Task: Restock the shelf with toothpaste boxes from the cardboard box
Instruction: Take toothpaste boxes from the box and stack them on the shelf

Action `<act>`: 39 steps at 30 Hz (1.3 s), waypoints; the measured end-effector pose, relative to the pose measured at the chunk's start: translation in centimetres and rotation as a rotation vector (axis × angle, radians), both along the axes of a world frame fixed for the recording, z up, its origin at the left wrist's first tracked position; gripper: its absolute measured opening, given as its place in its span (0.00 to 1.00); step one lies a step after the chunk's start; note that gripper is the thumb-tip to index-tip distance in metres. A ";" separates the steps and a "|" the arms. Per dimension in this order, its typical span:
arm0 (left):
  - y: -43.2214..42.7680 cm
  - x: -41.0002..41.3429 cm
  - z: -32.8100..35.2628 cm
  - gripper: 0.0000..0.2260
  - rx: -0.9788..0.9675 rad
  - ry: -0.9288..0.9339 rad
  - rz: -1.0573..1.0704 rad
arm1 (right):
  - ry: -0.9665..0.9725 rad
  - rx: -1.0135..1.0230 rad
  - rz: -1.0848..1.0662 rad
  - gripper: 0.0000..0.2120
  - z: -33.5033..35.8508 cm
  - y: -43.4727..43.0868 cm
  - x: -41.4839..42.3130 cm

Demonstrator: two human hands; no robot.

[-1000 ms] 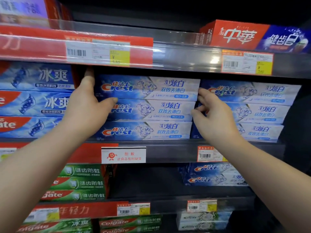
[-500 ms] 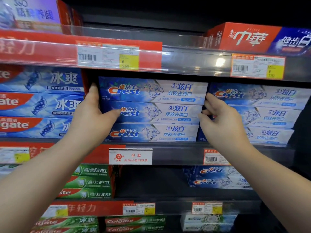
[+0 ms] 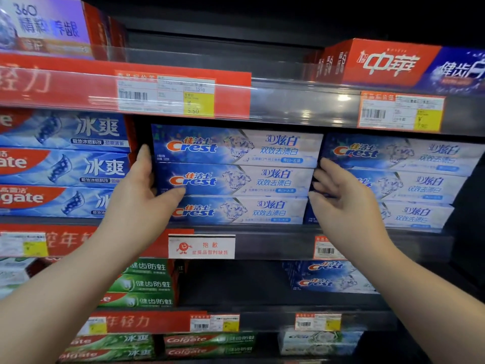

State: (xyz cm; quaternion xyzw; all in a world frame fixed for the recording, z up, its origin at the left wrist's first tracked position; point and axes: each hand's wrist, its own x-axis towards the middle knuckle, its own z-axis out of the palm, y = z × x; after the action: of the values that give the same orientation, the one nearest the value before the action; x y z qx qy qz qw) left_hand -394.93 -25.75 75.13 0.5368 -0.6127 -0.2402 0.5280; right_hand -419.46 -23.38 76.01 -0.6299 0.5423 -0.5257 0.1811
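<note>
A stack of three blue-and-white Crest toothpaste boxes (image 3: 236,177) lies on the middle shelf (image 3: 275,240). My left hand (image 3: 139,200) wraps the stack's left end, thumb across the front of the middle box and fingers behind the end. At the right end, my right hand (image 3: 343,203) has its fingers tucked into the gap beside a second Crest stack (image 3: 420,179). The stack is clamped between my two hands. The cardboard box is not in view.
Blue Colgate boxes (image 3: 65,166) sit close to the left of the stack. The upper shelf rail (image 3: 301,103) hangs just above it, with a red box (image 3: 388,64) on top. Below are a white notice tag (image 3: 201,246), green boxes (image 3: 147,285) and more Crest boxes (image 3: 328,277).
My left hand has slid a little lower along the stack's left end. The right hand stays at the right end. The view has shifted, so the shelf sits lower in frame.
</note>
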 end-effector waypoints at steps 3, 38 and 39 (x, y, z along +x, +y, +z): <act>0.3 0.5 -1.4 0.39 0.073 0.000 0.004 | 0.035 0.079 0.014 0.24 -0.9 0.8 -0.4; 6.0 -6.6 -1.1 0.32 -0.123 -0.147 0.206 | -0.031 0.233 0.005 0.22 -1.6 2.5 -4.6; 6.4 -8.0 -0.9 0.31 -0.132 -0.137 0.142 | -0.040 0.233 -0.006 0.22 -1.5 2.7 -5.3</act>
State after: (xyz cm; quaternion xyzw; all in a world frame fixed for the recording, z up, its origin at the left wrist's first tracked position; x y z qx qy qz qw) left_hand -402.97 -19.38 74.20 0.5580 -0.6224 -0.1239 0.5347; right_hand -424.79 -20.66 74.48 -0.5924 0.5980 -0.4720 0.2623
